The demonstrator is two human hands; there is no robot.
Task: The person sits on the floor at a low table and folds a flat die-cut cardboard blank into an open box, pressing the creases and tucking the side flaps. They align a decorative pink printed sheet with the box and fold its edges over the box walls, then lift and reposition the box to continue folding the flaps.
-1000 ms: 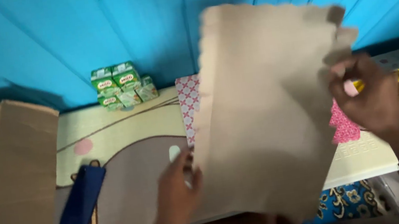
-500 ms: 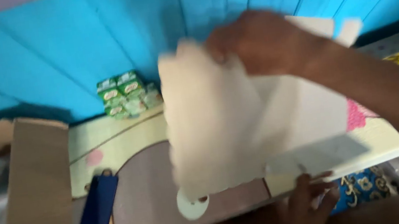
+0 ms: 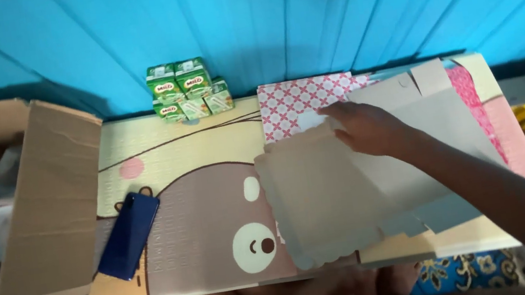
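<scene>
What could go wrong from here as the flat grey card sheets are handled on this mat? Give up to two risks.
1. The grey card sheet under the right hand overhangs the mat's front edge; a push could likely slide it off.
2. The blue phone lies near that edge, beside the open cardboard box; a swung sheet might knock it off.

Flat grey cardboard sheet w/ scalloped edge (image 3: 324, 193) lies on cartoon-bear play mat (image 3: 181, 200), partly over pink-patterned flat sheet (image 3: 297, 98) behind it. Right hand (image 3: 369, 127) rests on top. Dark blue phone (image 3: 128, 235) at mat's left; green drink cartons (image 3: 189, 88) at rear; open brown cardboard box (image 3: 38, 206) further left.
</scene>
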